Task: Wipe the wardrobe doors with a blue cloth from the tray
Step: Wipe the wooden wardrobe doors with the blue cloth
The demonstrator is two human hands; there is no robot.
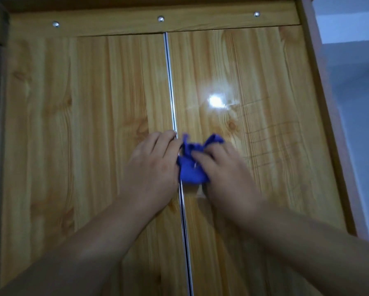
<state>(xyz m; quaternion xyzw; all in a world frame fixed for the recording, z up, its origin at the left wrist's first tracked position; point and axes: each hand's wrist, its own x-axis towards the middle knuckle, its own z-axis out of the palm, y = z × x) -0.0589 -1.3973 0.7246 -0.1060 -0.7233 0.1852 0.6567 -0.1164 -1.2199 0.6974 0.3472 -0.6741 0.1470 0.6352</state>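
Blue cloth (192, 167) sat bunched at frame centre, just right of the door seam (175, 116), pinched between both hands: right hand (226, 169) gripping it, left hand (151, 165) fingertips holding its left edge.

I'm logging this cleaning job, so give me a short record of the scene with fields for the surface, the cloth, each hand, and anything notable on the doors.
surface: two closed wood-grain wardrobe doors, metal strip between them
cloth: blue cloth, bunched, in front of the right door beside the strip
left hand: left hand at the cloth's left edge, fingers touching it
right hand: right hand gripping the cloth from the right
marks: faint pen-like lines on the right door
glare: light reflection above the cloth
image: hands motion-blurred
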